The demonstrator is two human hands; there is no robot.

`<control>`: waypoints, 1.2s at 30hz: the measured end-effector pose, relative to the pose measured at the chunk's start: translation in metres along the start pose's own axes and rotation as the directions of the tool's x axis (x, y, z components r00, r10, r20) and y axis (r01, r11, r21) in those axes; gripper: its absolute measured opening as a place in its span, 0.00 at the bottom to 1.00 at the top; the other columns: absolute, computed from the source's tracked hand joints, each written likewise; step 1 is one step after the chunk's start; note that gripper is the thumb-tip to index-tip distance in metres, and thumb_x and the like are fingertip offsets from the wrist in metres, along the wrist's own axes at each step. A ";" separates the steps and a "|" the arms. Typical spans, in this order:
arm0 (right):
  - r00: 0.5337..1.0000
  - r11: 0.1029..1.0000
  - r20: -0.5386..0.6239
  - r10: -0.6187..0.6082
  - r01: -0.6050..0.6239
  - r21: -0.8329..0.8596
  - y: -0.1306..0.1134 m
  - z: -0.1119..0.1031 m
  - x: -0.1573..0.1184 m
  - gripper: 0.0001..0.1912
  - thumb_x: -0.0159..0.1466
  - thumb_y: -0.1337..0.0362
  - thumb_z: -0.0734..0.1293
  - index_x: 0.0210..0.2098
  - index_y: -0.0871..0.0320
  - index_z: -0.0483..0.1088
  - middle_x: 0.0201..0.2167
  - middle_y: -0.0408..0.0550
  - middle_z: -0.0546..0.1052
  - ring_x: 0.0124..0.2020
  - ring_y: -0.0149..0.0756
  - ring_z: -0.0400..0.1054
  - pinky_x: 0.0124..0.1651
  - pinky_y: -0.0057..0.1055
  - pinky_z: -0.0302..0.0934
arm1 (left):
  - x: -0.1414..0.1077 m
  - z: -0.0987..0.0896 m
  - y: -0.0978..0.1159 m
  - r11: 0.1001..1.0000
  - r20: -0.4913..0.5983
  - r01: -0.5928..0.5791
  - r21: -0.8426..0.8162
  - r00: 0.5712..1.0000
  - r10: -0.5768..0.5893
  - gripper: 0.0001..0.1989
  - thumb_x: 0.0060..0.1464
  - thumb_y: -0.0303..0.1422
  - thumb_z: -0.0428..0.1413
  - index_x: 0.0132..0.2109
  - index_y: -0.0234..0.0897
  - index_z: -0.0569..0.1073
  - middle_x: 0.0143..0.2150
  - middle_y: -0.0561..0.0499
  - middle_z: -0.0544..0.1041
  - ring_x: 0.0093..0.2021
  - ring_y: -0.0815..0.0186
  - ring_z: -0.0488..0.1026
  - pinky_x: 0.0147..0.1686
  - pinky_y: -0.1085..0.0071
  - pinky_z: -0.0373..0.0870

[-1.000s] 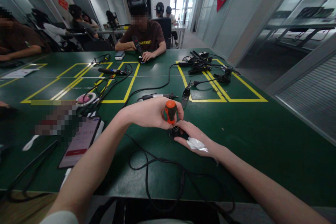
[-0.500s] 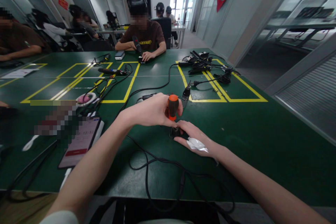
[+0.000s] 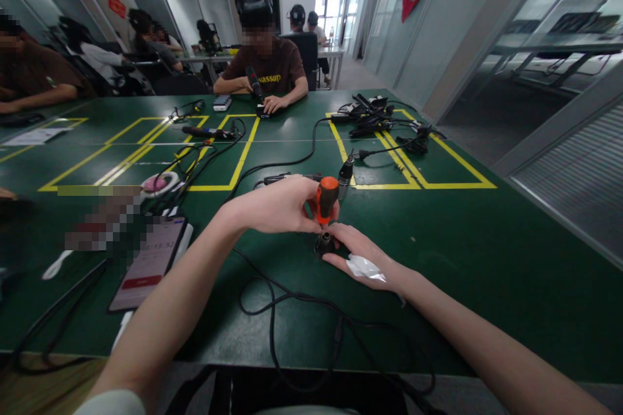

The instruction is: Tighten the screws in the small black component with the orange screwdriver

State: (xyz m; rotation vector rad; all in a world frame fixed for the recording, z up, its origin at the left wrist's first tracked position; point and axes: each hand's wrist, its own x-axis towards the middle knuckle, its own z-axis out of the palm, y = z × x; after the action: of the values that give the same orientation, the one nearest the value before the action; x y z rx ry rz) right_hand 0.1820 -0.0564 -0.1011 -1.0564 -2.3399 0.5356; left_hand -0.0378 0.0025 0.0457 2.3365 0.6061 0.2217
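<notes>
My left hand [image 3: 285, 206] is closed round a short screwdriver [image 3: 328, 200] with an orange and black handle, held nearly upright with a slight tilt. Just below it on the green table stands a small black cone-shaped part [image 3: 324, 246] with a narrow metallic top. My right hand [image 3: 357, 251] has its thumb and fingers round that part's right side, and a white patch lies across the back of this hand. The screwdriver's lower end is hidden by my left fingers, so whether it touches the part I cannot tell.
A similar black cone-shaped part [image 3: 346, 170] stands beyond my hands. Loose black cable [image 3: 292, 298] lies before me. A phone [image 3: 148, 266] is at left, and a pile of black tools and cords [image 3: 370, 113] is at back right. Across the table sits a person [image 3: 272, 65] holding a tool.
The screwdriver handle has shifted slightly right and tilted, and my left fingers have moved with it. More of the black part's top shows now. My right hand stays in place.
</notes>
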 end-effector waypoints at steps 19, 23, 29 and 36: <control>1.000 1.000 -0.005 -0.005 0.005 -0.003 0.001 0.001 0.001 0.13 0.70 0.62 0.69 0.52 0.57 0.68 0.43 0.53 0.78 0.39 0.43 0.73 0.44 0.41 0.69 | 0.001 0.001 0.000 0.999 -0.030 -0.013 -0.044 0.999 0.011 0.09 0.51 0.25 0.64 0.42 0.32 0.78 0.35 0.54 0.80 0.34 0.72 0.75 0.38 0.76 0.71; 1.000 1.000 -0.001 0.001 -0.001 -0.002 0.001 0.002 0.001 0.12 0.70 0.61 0.69 0.51 0.57 0.69 0.43 0.52 0.78 0.39 0.43 0.73 0.44 0.41 0.69 | 0.000 -0.001 -0.003 0.998 -0.004 -0.002 -0.056 1.000 0.002 0.10 0.53 0.25 0.62 0.44 0.32 0.78 0.38 0.52 0.81 0.36 0.70 0.77 0.40 0.75 0.72; 1.000 1.000 -0.002 0.006 -0.006 0.000 0.001 0.001 0.001 0.12 0.70 0.61 0.69 0.51 0.57 0.69 0.43 0.52 0.78 0.39 0.43 0.73 0.44 0.40 0.69 | 0.000 0.000 -0.003 0.999 -0.022 0.002 -0.047 1.000 -0.003 0.09 0.55 0.25 0.61 0.45 0.31 0.78 0.37 0.52 0.81 0.35 0.71 0.76 0.38 0.75 0.72; 1.000 1.000 0.014 0.023 -0.022 -0.002 0.000 -0.001 0.001 0.13 0.70 0.61 0.69 0.52 0.57 0.68 0.44 0.53 0.78 0.40 0.44 0.73 0.45 0.41 0.69 | 0.001 0.001 0.002 1.000 -0.043 0.020 -0.005 0.999 -0.021 0.10 0.52 0.30 0.66 0.41 0.31 0.78 0.34 0.53 0.79 0.32 0.72 0.75 0.35 0.76 0.70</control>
State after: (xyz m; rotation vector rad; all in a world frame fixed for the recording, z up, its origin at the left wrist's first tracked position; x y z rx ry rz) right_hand 0.1818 -0.0560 -0.1001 -1.0843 -2.3437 0.5513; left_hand -0.0357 0.0011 0.0457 2.3248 0.6496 0.2643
